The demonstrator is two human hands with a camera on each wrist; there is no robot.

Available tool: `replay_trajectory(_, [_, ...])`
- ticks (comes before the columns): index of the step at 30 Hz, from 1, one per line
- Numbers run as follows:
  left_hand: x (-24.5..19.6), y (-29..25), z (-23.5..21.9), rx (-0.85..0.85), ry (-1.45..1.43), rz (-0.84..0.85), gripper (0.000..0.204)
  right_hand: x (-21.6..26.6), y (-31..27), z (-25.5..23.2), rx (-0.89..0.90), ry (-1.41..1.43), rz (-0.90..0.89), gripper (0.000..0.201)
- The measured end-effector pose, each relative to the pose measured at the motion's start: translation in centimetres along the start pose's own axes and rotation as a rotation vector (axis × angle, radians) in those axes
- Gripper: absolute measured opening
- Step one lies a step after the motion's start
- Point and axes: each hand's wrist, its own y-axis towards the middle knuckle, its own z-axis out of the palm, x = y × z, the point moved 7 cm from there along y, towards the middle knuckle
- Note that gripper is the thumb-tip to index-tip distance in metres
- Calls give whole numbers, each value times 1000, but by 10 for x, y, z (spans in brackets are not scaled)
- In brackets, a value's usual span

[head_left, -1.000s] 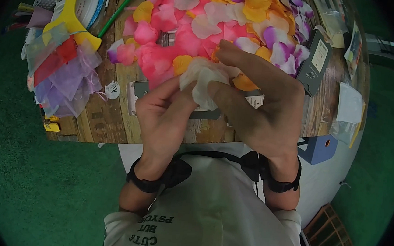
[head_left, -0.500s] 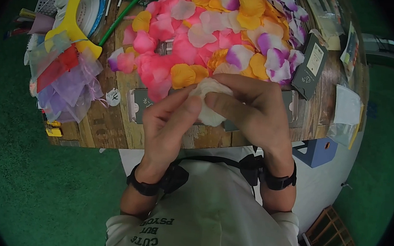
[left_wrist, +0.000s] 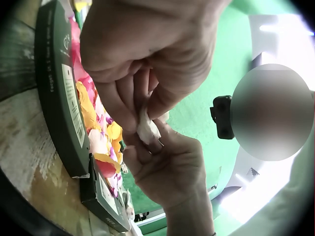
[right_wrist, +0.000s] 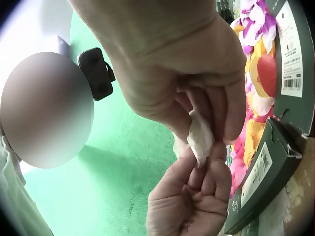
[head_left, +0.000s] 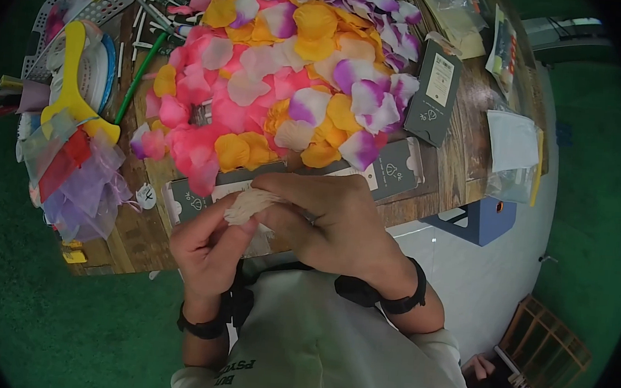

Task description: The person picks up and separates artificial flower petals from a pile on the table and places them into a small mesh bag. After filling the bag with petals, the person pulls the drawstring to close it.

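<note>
A bunched clump of cream fabric petals (head_left: 250, 205) is pinched between both hands, close over the table's near edge. My left hand (head_left: 209, 255) holds its lower left side between thumb and fingers. From the right, my right hand (head_left: 330, 221) grips the clump with thumb and curled fingers. In the left wrist view the petals (left_wrist: 147, 130) look gathered and narrow where the left fingertips squeeze them. The right wrist view shows the petals (right_wrist: 200, 137) folded between the two hands' fingertips. Part of the clump is hidden behind the fingers.
A heap of pink petals (head_left: 233, 106), orange petals (head_left: 314, 28) and purple-white petals (head_left: 374, 100) covers the table's middle. Dark boxes (head_left: 434, 90) border it. On the left lie mesh bags (head_left: 89, 189), a yellow Y-shaped piece (head_left: 73, 77) and a green stick (head_left: 141, 79). Bagged items (head_left: 513, 145) lie right.
The cream petals were spread wide between the hands and are now folded into a narrower bunch. Both hands have moved left and down in the head view, which has turned and shifted.
</note>
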Motion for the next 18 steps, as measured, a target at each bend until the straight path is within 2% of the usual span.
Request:
replay_trajectory(1, [0,-2,0,2,-2,0,33,2,-2,1,-13,-87,-57,21])
replay_trajectory(3, [-7,-5,-3,-26,237,79,32,9,-5,1,-25,-167,-119,20])
replay_trajectory(7, [-17,-3,3,6,186,150,35,24,-11,-1,-22,-134,-249,23])
replay_trajectory(9, [-13,-4,12,-115,-400,-108,33,26,-15,-3,-27,-76,-294,25])
replay_trajectory(10, [-11,-4,7,-115,-399,-108,33,26,-17,-2,8,-65,-296,26])
replay_trajectory(12, [-19,-3,9,196,-262,14,32,27,-18,-2,43,-54,-298,28])
replay_trajectory(13, [-18,-3,7,195,-261,12,32,28,-18,-3,32,-53,-294,29])
replay_trajectory(15, [-17,-6,5,210,-29,15,28,26,-20,-1,28,-45,-286,29])
replay_trajectory(18, [-21,-7,6,233,125,62,23,25,-24,-2,-19,-57,-315,29])
